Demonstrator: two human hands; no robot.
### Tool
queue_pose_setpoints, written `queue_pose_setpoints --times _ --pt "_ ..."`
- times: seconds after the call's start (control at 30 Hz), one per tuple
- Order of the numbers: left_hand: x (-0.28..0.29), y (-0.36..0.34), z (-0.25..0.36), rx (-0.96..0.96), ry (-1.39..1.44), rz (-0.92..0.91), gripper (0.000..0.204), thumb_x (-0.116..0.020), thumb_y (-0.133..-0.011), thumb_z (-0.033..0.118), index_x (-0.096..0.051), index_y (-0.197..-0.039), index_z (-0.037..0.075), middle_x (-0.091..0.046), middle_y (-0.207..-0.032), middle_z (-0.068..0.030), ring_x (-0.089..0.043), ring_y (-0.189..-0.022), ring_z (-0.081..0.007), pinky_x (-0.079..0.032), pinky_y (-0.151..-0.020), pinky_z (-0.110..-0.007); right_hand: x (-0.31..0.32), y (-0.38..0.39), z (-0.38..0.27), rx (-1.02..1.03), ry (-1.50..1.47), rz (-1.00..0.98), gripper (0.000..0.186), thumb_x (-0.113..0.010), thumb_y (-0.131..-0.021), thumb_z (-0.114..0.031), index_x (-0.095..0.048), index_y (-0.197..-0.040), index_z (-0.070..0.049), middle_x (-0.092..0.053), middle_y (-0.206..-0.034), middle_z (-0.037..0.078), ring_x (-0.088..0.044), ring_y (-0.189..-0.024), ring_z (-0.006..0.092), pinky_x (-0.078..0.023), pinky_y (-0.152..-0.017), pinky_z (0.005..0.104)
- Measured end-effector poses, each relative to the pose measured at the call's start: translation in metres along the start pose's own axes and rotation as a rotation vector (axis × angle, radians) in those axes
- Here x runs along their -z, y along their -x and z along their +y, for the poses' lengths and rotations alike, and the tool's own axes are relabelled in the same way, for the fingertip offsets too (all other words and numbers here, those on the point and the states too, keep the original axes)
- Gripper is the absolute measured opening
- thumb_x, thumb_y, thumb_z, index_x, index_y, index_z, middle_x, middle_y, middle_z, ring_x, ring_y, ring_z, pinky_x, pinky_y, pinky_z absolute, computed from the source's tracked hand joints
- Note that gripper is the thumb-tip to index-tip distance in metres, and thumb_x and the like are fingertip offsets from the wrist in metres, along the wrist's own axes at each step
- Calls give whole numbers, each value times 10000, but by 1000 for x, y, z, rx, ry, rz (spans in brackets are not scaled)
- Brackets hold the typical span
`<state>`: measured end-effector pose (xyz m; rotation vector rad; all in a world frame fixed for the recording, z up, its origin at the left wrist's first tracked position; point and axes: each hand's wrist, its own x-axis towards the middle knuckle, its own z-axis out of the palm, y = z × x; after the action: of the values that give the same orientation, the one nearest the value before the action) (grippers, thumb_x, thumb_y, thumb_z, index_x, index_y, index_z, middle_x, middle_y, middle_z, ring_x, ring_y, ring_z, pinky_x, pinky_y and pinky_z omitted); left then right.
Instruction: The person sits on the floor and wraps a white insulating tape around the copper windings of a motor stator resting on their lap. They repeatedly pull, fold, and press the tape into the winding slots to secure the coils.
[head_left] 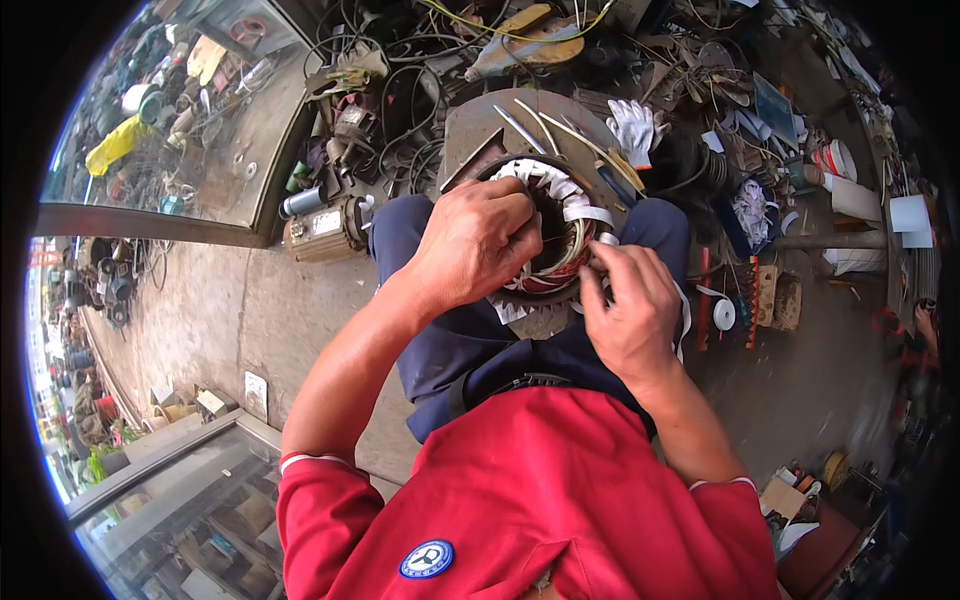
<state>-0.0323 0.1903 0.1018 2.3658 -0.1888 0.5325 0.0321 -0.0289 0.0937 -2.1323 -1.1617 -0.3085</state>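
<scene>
Between my knees sits a round motor stator (545, 296) with a toothed outer edge. White tape covers the far part of its coil ring (545, 178), while reddish and pale windings show bare on the near side. My left hand (482, 238) is closed at the ring's left side, thumb against curled fingers; what they grip is hidden. At the right side, my right hand (632, 305) pinches a small white piece of tape (607, 239) between thumb and fingertips. A flat white tape strip (588, 213) crosses the ring just above it.
Beyond the stator, thin rods (522, 130) and a white glove (632, 132) lie on the work stand (470, 118). A grey motor (325, 232) stands on the floor to the left. A white tape roll (723, 314) is at right. Cables and scrap parts surround the far side.
</scene>
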Motion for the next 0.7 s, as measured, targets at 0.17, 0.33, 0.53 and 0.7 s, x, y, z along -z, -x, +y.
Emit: queue_pose_setpoints --times 0.17,0.33,0.53,0.7 --pt "2 3 27 -69 -9 34 171 -702 -797 15 -552 -718 -6 -596 -919 -138 -593 -832 -326 -481 -724 -426 -28 -23 -14 13 -84 -73 248 -773 -746 -67 -677 -972 -37 -631 -824 117 -639 -768 337 -519 -688 434" --pt "3 8 18 -41 218 -92 88 -720 -853 81 -650 -841 28 -592 -884 -121 -595 -823 -331 -473 -728 -441 -29 -14 -10 -21 -203 9 152 -757 -781 -37 -653 -892 -35 -638 -767 128 -645 -691 342 -517 -616 430" --pt "-17 -6 -4 -108 58 -289 159 -730 -838 120 -684 -976 55 -635 -920 -112 -648 -867 -337 -517 -737 -439 -12 4 -19 -217 -398 76 129 -748 -863 1 -637 -927 -17 -676 -783 149 -685 -684 326 -532 -601 387" --pt "-21 -15 -17 -297 -150 -325 170 -737 -818 215 -676 -934 107 -630 -900 -64 -666 -860 -282 -523 -788 -406 -16 8 -18 -252 -455 82 115 -733 -883 5 -631 -935 -9 -677 -778 151 -689 -685 319 -530 -603 378"
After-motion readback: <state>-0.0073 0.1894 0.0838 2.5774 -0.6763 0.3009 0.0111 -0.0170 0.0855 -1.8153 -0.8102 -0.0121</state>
